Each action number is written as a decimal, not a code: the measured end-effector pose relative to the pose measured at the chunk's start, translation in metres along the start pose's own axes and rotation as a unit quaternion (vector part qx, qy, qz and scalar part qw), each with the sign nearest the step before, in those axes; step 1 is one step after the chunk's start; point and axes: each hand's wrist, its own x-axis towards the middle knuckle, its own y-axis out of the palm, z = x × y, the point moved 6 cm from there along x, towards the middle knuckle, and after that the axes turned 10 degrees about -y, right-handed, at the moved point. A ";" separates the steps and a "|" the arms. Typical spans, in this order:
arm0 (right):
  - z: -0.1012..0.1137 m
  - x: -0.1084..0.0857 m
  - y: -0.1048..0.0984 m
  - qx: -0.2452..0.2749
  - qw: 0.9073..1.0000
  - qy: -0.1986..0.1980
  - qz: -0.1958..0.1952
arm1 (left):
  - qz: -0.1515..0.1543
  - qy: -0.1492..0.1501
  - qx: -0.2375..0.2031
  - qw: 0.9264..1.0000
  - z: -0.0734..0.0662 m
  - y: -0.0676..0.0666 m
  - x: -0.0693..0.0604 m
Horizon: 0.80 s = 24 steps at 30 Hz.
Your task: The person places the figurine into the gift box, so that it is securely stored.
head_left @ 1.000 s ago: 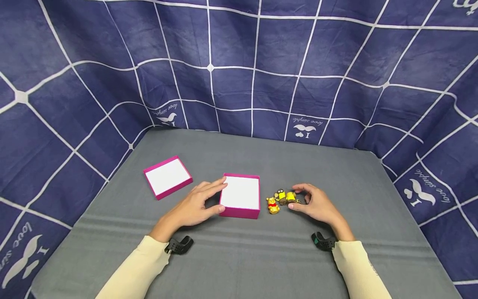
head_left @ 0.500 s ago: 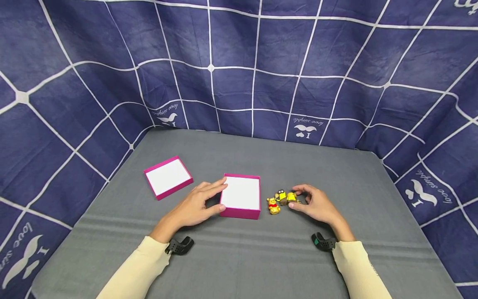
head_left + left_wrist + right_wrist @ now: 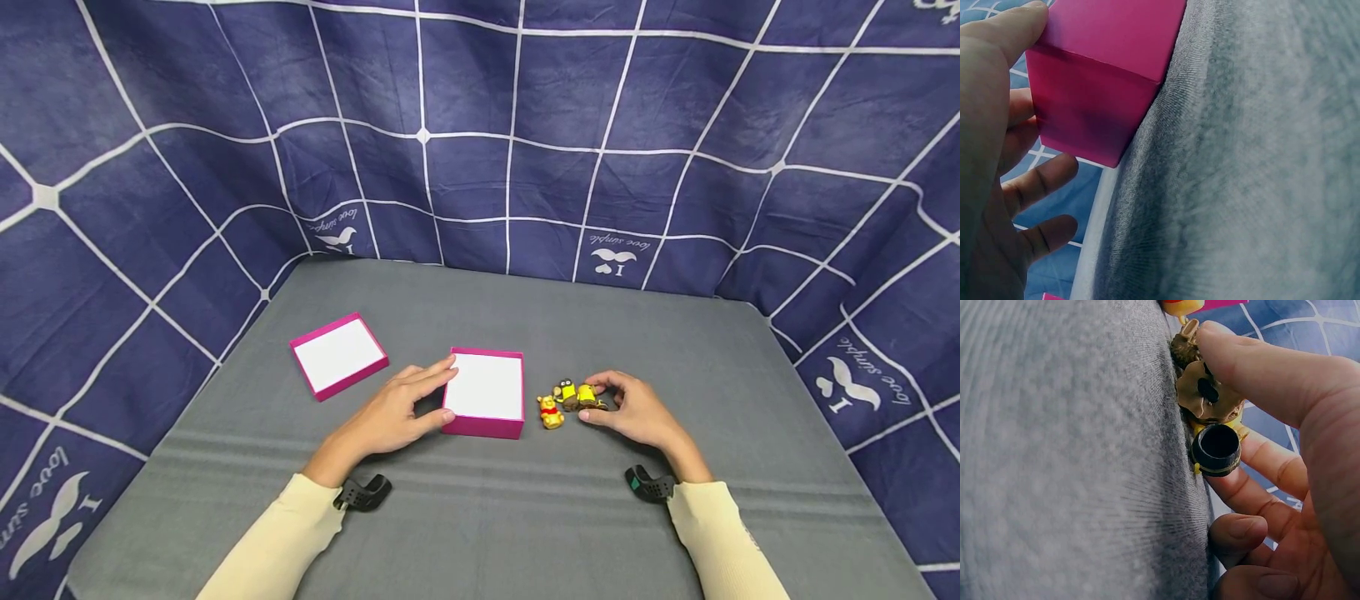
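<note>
In the head view my left hand (image 3: 390,414) holds the left side of a pink box (image 3: 482,427) with a white inside, thumb at the front corner and fingers toward the back. The left wrist view shows the thumb on the box's pink wall (image 3: 1085,103). My right hand (image 3: 633,408) pinches a small yellow Minion figurine (image 3: 587,393) between thumb and fingers, low at the table. A second Minion figurine (image 3: 567,393) stands just left of it, beside a Winnie the Pooh figurine (image 3: 551,413) with a red top. From the right wrist view, brown undersides (image 3: 1210,403) of the figurines show.
A shallow pink lid (image 3: 352,380), white inside, lies tilted on the left of the grey cloth-covered table (image 3: 480,517). A blue curtain (image 3: 465,175) with white lines hangs along the back and sides.
</note>
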 end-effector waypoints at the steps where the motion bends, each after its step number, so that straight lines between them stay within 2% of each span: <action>1: 0.001 0.000 0.000 0.000 1.000 0.000 0.001 | 0.000 0.000 -0.001 1.000 0.000 0.000 0.000; 24: -0.003 -0.001 0.001 0.006 1.000 0.007 0.010 | 0.003 0.000 0.000 1.000 -0.004 -0.001 -0.002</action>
